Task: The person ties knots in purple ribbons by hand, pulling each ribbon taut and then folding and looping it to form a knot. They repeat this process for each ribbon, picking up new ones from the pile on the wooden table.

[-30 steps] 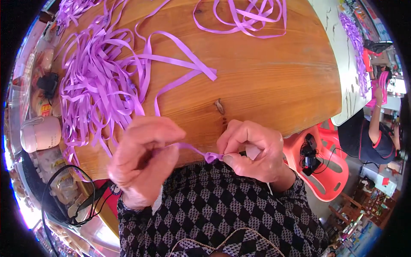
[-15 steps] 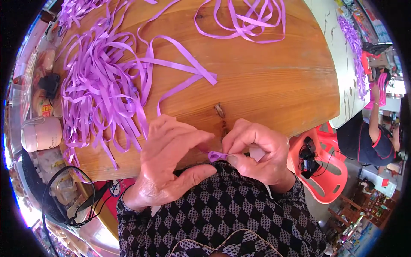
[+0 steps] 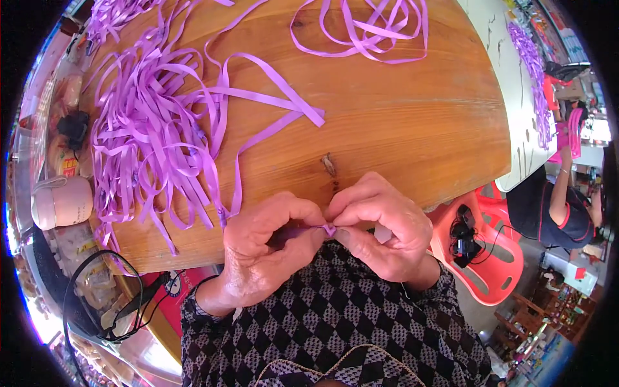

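A small knotted bit of purple ribbon (image 3: pixel 329 229) is pinched between my two hands, just above my lap at the table's near edge. My left hand (image 3: pixel 274 242) is closed, thumb and forefinger gripping the ribbon from the left. From the other side my right hand (image 3: pixel 383 229) pinches it with thumb and fingertips. Part of the ribbon is hidden inside my left hand. A large tangled pile of purple ribbons (image 3: pixel 151 122) lies on the wooden table to the left, with one looped strand reaching toward the middle.
More purple ribbon loops (image 3: pixel 367 32) lie at the far side of the wooden table (image 3: pixel 412 122). A pink cylindrical case (image 3: pixel 62 203) and black cables (image 3: pixel 106 309) are at the left. On the right, a coral plastic chair (image 3: pixel 480 271) holds a black device; beyond it a person (image 3: pixel 558 206) sits.
My left hand, which was spread with fingers apart, has moved in and closed on the ribbon beside my right hand. The ribbon loop now appears drawn into a tighter knot.
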Motion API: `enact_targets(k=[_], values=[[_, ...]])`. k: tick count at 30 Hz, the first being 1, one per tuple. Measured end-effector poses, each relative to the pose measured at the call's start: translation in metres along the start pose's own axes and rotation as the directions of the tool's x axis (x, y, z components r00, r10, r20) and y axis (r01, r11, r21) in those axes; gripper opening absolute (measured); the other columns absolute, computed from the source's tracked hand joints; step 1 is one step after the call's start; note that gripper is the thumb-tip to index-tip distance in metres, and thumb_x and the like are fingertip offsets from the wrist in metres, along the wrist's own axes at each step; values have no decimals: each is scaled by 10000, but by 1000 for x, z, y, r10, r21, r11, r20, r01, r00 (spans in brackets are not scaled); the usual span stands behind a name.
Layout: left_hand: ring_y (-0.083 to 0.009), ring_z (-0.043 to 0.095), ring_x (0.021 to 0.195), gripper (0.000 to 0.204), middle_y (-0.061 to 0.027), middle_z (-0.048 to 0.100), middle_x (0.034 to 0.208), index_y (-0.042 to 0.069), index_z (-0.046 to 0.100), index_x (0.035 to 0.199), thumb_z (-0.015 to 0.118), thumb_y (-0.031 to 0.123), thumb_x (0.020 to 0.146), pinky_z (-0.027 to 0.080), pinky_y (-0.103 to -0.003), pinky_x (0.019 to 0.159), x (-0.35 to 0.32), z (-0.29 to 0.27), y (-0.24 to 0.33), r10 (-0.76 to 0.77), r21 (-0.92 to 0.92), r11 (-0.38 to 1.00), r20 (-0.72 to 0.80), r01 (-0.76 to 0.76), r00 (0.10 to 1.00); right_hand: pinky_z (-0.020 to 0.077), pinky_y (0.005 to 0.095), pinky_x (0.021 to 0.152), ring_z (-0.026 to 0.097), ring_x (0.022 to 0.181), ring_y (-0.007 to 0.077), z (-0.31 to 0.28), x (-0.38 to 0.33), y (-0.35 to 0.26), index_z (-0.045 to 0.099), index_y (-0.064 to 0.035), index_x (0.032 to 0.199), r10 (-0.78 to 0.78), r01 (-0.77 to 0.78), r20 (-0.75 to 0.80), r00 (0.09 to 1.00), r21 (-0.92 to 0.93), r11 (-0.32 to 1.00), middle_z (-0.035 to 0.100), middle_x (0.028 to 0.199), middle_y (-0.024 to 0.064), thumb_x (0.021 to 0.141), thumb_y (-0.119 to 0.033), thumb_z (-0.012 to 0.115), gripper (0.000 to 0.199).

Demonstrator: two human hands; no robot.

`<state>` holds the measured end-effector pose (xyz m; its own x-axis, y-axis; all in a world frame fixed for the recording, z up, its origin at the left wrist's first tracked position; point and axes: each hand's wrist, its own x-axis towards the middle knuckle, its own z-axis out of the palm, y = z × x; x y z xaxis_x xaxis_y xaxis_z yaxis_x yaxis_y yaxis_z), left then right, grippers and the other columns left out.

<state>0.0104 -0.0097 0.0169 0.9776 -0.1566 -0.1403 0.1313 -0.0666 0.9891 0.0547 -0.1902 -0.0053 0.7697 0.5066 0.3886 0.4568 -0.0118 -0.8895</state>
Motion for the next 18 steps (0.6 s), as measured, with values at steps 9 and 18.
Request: enact_targets(k=[9,18], values=[[-37,523,697,114,-26,613,803,-25,605,891,634,25,792,416,-161,592,2,1,-3,-290,-411,865,54,286,955,402,292,568,514,650,211,2,9,-8,634,-34,971,-92,101,48,995,-234,967,582,820,81,595,-173,770,423],[-54,531,630,130,-42,621,758,-27,616,906,616,59,808,418,-167,565,4,-12,2,-407,-364,818,183,446,895,396,286,527,501,611,204,0,4,1,627,-27,852,-99,99,8,995,-170,981,575,790,82,619,-58,749,265]])
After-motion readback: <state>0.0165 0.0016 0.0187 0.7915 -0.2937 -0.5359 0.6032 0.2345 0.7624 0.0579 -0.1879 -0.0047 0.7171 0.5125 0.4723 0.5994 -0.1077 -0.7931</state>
